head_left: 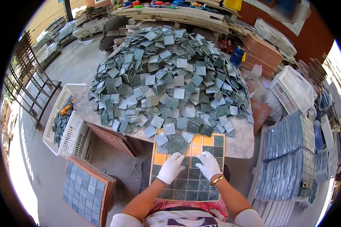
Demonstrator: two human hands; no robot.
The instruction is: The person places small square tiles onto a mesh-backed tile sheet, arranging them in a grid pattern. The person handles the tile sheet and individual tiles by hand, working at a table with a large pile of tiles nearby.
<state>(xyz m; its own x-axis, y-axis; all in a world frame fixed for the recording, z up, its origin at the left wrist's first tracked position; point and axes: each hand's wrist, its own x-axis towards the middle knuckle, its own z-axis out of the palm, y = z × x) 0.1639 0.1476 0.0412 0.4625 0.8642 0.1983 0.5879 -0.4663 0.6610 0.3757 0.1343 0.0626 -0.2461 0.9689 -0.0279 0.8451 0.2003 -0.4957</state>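
Observation:
A yellow-orange gridded tray (pixel 160 158) rests in front of me, its nearer cells filled with square grey-green stone tiles (pixel 193 173). Several of its far cells are bare. My left hand (pixel 171 167), in a white glove, lies over the tray's left half, thumb apart from the fingers. Its fingertips are at the near edge of some loose overlapping tiles (pixel 177 145). Over the right half is my right hand (pixel 209 165), also white-gloved, with thumb and fingers apart, close to a tile in the grid. Neither hand visibly grips a tile; the undersides of the fingers are hidden.
A large heap of loose tiles (pixel 166 81) covers the table (pixel 240 142) beyond the tray. At left stand a white crate (pixel 51 138) and a stack topped with a tiled panel (pixel 83 187). Wrapped tile stacks (pixel 280 162) and a blue jug (pixel 237 56) are at right.

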